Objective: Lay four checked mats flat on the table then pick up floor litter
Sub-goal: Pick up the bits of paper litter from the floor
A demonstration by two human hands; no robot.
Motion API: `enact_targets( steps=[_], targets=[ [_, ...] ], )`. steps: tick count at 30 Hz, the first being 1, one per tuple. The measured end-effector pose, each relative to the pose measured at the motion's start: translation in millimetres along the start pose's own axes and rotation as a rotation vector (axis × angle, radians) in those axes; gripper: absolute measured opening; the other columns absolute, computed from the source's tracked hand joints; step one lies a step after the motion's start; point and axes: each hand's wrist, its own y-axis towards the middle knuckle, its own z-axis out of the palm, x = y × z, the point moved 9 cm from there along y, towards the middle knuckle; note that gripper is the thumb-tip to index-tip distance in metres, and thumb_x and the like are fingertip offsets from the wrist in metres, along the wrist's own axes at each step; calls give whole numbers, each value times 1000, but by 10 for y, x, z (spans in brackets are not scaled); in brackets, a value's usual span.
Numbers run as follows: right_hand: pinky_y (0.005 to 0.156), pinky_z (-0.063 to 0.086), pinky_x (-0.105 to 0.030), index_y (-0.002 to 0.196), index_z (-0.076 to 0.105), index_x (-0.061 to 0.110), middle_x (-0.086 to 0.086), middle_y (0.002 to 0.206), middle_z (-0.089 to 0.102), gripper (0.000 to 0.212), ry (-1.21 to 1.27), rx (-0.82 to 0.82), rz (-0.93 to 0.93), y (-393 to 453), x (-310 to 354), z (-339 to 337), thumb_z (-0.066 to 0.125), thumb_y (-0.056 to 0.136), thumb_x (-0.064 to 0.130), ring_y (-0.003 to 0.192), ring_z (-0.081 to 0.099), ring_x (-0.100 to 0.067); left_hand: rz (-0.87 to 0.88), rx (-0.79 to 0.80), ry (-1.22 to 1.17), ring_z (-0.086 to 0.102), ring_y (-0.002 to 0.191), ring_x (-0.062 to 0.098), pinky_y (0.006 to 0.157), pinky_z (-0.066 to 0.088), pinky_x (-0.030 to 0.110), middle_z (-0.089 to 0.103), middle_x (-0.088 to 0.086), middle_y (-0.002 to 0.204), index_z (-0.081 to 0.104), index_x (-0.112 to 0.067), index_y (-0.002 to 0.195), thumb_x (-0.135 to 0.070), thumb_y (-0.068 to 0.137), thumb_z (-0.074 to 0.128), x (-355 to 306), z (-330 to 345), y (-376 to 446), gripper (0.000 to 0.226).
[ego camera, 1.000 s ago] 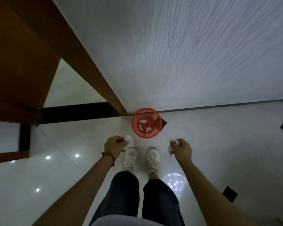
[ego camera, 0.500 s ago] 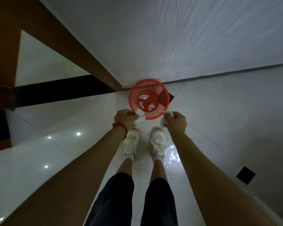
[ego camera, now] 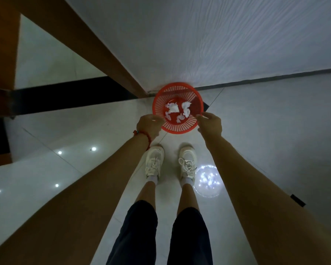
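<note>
Your left hand (ego camera: 149,127) hangs at the basket's (ego camera: 178,129) 8 o'clock rim, fingers loosely curled and blurred, with no paper visible in it; a red cord (ego camera: 144,136) circles that wrist. Your right hand (ego camera: 210,125) sits at the basket's 3 o'clock rim, fingertips drawn together toward the edge, and you cannot tell whether they pinch anything or merely touch the plastic. The red basket stands on the floor (ego camera: 256,131) at 12 o'clock from your shoes (ego camera: 154,161), right against the base of the white wall (ego camera: 218,44) and beside the foot of a brown wooden frame (ego camera: 88,44) that runs off toward 10 o'clock. The litter (ego camera: 175,109), several crumpled white scraps, lies inside on the basket's bottom, clustered toward its far half. Both your forearms reach forward on either side of your legs. A bright ring of reflected light (ego camera: 207,180) shines on the tile just at 3 o'clock of your right shoe.
</note>
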Motion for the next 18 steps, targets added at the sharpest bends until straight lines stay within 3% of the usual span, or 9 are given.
enact_targets(
  steps=[3, 7, 13, 18],
  targets=[
    [97, 49, -40, 123, 56, 4, -16, 121, 63, 37, -11, -25, 49, -243, -69, -187, 54, 91, 22, 104, 61, -25, 64, 7, 159, 60, 104, 32, 95, 50, 44, 66, 18, 110, 65, -4, 102, -19, 88, 57, -55, -104, -290, 23],
    [103, 45, -45, 127, 53, 6, -16, 126, 60, 39, -17, -58, 97, -715, -82, -507, 53, 91, 21, 114, 58, -29, 119, 62, 264, 61, 103, 34, 92, 50, 41, 67, 18, 108, 66, -6, 101, -24, 88, 57, -199, -264, -813, 24],
    [103, 44, -46, 126, 54, 7, -16, 125, 61, 38, -29, -86, 71, -1495, 124, -971, 51, 92, 23, 115, 57, -30, 163, 90, 196, 59, 106, 30, 92, 48, 39, 65, 17, 112, 64, -5, 107, -23, 89, 58, -459, -741, -1517, 27],
    [101, 45, -49, 124, 56, 5, -19, 120, 63, 36, 64, -145, 28, -2068, 311, -1311, 52, 92, 21, 110, 59, -32, 160, 52, 142, 58, 90, 23, 87, 47, 35, 66, 17, 104, 65, -3, 103, -19, 88, 58, -598, -1194, -1934, 23]
  ],
)
